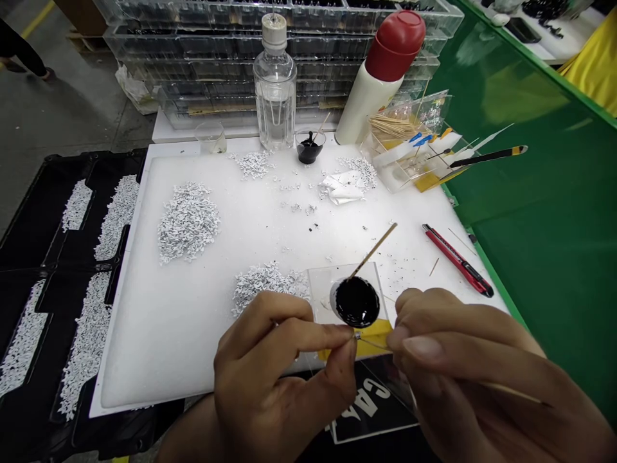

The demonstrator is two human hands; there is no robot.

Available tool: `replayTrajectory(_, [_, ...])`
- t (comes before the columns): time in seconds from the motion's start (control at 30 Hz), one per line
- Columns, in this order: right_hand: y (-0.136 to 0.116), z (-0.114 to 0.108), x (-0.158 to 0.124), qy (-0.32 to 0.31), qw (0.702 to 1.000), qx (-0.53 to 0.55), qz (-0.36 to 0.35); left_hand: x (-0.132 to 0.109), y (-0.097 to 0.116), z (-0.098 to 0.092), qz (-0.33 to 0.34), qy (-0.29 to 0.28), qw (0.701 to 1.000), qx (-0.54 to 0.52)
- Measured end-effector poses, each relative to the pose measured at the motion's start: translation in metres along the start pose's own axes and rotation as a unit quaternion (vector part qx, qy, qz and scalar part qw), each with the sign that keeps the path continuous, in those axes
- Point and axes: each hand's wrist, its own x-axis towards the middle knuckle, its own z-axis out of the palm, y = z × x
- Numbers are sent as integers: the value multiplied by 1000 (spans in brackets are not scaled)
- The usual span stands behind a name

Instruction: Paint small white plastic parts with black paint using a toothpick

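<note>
Between thumb and forefinger, my left hand (289, 366) pinches a tiny white part (357, 335). My right hand (463, 360) grips a thin wooden toothpick (373, 344), its tip at the small part. Just beyond the fingertips stands a small cup of black paint (357, 302), with a wooden stick (373, 249) leaning in it. The cup rests on a clear acrylic plate (319, 283) with yellow tape (378, 333). A pile of small white parts (267, 283) lies behind my left hand.
A larger heap of white parts (187, 222) lies on the white foam board (159, 334). A red utility knife (457, 260) is at right. Behind stand a clear bottle (275, 90), a red-capped flask (376, 80), a second black cup (309, 149) and a toothpick holder (402, 154). Black trays (48, 257) sit left.
</note>
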Motion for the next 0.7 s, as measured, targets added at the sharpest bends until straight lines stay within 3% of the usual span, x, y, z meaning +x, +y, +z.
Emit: replayTrajectory(0.7, [-2,-2,-2,-5,1000,21,19,0,3,2,0,-1,1000,15])
